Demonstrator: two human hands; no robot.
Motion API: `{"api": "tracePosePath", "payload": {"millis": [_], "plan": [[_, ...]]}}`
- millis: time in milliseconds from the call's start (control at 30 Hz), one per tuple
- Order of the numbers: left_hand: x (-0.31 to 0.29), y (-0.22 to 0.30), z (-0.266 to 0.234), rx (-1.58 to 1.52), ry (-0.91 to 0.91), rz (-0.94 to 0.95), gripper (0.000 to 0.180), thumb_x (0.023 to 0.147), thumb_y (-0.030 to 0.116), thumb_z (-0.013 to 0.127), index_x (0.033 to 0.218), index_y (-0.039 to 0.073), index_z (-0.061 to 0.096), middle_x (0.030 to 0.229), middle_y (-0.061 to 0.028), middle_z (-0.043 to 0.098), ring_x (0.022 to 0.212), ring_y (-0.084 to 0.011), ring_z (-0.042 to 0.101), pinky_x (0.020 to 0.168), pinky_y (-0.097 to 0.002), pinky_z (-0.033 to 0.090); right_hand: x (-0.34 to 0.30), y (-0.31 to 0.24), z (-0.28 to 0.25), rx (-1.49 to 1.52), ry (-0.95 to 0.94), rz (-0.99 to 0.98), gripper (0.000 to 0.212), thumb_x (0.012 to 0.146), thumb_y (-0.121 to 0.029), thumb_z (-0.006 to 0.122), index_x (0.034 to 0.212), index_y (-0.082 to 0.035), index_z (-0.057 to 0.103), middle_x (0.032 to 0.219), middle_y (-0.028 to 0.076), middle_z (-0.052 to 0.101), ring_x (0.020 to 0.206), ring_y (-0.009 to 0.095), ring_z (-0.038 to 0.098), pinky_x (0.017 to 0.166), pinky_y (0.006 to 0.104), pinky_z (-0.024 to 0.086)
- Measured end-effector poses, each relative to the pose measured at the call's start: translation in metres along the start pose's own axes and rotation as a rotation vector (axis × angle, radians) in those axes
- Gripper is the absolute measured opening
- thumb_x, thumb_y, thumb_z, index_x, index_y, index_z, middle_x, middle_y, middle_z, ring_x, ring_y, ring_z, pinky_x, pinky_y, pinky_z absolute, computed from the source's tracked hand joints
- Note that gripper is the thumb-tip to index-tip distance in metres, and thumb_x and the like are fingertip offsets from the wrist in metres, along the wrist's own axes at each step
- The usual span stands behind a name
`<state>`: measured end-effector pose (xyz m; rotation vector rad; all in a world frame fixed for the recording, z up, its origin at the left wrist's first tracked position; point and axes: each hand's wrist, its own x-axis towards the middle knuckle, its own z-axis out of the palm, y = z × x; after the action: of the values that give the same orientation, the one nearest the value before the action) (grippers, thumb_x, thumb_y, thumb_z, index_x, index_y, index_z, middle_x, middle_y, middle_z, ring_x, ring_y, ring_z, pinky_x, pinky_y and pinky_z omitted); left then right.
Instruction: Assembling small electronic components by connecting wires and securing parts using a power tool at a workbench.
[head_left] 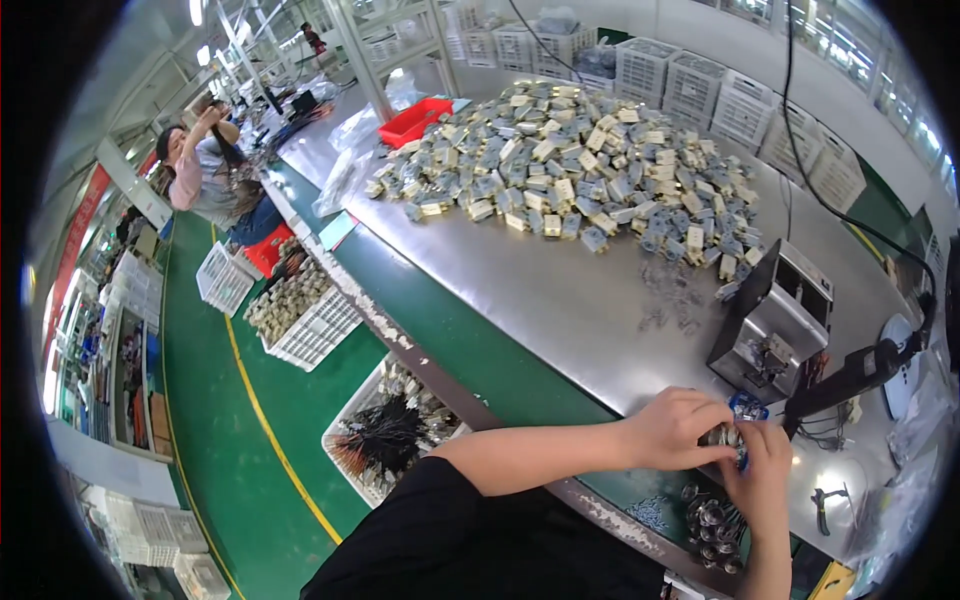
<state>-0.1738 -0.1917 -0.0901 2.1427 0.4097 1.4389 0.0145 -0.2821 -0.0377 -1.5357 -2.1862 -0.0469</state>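
Observation:
Both my hands meet at the right front of the steel bench, by a blue-edged object (748,405) that they partly hide. My left hand (678,428) reaches across from the left, its fingers pinched together. Against its fingertips, my right hand (762,468) is closed too. A small silvery piece (722,436) shows between the fingers; its kind is too covered to make out. Just beyond the hands stands a box-shaped metal device (772,315). Below them lie a cluster of round metal parts with stems (715,528) and a scatter of tiny pieces (648,513).
A wide heap of grey and cream blocks (590,170) covers the far bench, beside a red tray (415,122). A black jointed arm (850,378) and pliers (822,508) are at right. White crates (645,70) line the back. Another person (215,175) sits far left.

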Motion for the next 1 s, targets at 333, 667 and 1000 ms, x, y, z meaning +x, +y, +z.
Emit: {"api": "tracePosePath", "payload": {"millis": [333,667,1000], "plan": [[-0.033,0.041,0.046,-0.113,-0.800,0.005,0.060,0.089,0.043,0.074,0.132,0.003,0.060,0.140,-0.0178,0.057,0.113,-0.0357,0.067,0.090,-0.0466,0.057,-0.040,0.132,-0.041,-0.725,0.818,0.282,0.038,0.107,-0.025,0.041,0.099,0.002,0.066,0.095,0.017,0.068,0.084,0.028,0.065,0.082,0.0400,0.051],[-0.043,0.038,0.041,0.029,-0.799,0.051,0.063,0.093,0.044,0.070,0.135,-0.001,0.059,0.146,-0.0200,0.057,0.112,-0.0311,0.068,0.086,-0.0401,0.060,-0.004,0.296,-0.038,-0.673,0.491,0.908,0.053,0.097,-0.049,0.059,0.092,0.002,0.073,0.091,0.027,0.073,0.088,0.048,0.069,0.082,0.0506,0.053],[0.004,-0.051,-0.173,0.567,-0.326,-0.080,0.032,0.075,0.026,0.084,0.103,0.013,0.075,0.097,-0.0085,0.076,0.082,-0.0311,0.072,0.072,-0.0406,0.057,-0.090,0.244,-0.068,-0.218,0.971,0.636,0.034,0.105,-0.015,0.063,0.129,0.009,0.062,0.125,0.020,0.069,0.110,0.025,0.068,0.098,0.0350,0.054]]}}
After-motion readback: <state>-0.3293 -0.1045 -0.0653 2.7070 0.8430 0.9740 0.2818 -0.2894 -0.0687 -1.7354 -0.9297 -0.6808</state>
